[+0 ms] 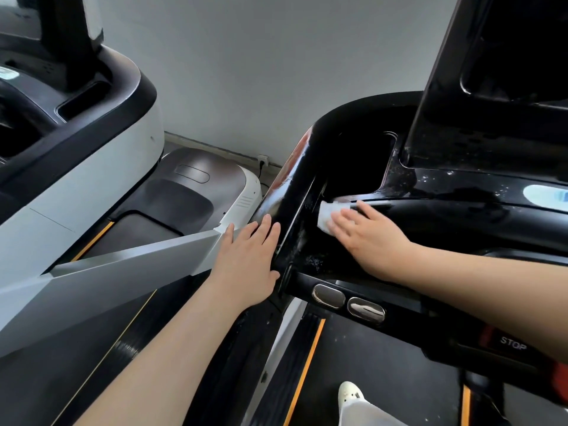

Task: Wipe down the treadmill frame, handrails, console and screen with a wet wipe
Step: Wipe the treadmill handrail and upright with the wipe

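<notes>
While right hand [365, 232] presses wet wipe [327, 215] flat-fingered onto black console [436, 216], nothing's gripped. Left hand [246, 256], fingers straight, rests on handrail [295, 192].

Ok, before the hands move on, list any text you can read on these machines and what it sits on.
"STOP": on the dark stop button at the lower right of the black treadmill's console.
The lit oval display at the right edge shows something, too blurred to read.
The silver oval pads on the front bar carry no text.
Nothing else is legible.
</notes>
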The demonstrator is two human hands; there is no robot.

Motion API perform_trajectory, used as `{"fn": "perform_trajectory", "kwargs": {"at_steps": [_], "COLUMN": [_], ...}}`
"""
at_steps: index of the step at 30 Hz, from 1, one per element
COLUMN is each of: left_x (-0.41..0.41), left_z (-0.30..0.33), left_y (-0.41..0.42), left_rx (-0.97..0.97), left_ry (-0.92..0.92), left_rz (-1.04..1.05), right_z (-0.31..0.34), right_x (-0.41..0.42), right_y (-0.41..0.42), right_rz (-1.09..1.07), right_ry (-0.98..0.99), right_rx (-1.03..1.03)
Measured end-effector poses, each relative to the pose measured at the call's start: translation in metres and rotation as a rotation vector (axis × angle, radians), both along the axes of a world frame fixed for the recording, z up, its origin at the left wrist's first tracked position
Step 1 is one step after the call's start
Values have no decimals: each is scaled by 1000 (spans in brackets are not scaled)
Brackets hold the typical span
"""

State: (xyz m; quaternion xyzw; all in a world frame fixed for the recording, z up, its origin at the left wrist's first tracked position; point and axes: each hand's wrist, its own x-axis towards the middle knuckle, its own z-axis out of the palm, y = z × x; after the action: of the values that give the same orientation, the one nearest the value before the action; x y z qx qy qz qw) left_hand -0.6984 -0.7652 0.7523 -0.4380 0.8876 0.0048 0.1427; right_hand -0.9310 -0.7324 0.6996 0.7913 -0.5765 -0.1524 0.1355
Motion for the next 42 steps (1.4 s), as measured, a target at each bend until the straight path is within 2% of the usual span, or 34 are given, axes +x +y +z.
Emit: {"fn": "perform_trajectory", "kwargs": {"at_steps": [2,4,7,9,11,13,15,17,21,23,29,32,35,38,42], "left_x": [0,0,1,3,8,16,29,40,53,56,59,65,73,74,80], "left_z": [0,0,-1,-2,-1,1,4,7,9,7,-4,-6,-9,-5,-6], "left_y": [0,0,-2,-3,-3,-2,2,8,20,22,22,24,27,26,21], "left_rx": [3,3,-1,1,-3,-17,-25,-13,-9,-2,46,13,-56,-59,-72], "left_ry": [-2,-3,1,11,19,42,70,90,96,80,130,264,459,564,608], "left_rz": [0,-2,-15,-23,-43,-52,-31,-15,-10,3,44,37,43,92,129], "right_z": [7,11,5,-4,-6,2,11,18,25,24,22,17,14,12,8], "right_x": [1,10,23,16,6,2,7,23,72,100,162,163,135,124,151], "right_y": [-11,-22,-19,-12,-8,-11,-22,-29,-26,-9,55,49,-1,-18,43], "right_rz": [-72,-151,-33,125,160,84,-56,-254,-624,-655,-511,-468,-440,-446,13], "right_ry": [22,-41,-86,-116,-111,-50,-84,-239,-1031,-1244,-1394,-1370,-1169,-984,-709], "right_rx": [15,82,95,-64,-197,-261,-260,-155,-134,-113,74,109,19,-22,-32]}}
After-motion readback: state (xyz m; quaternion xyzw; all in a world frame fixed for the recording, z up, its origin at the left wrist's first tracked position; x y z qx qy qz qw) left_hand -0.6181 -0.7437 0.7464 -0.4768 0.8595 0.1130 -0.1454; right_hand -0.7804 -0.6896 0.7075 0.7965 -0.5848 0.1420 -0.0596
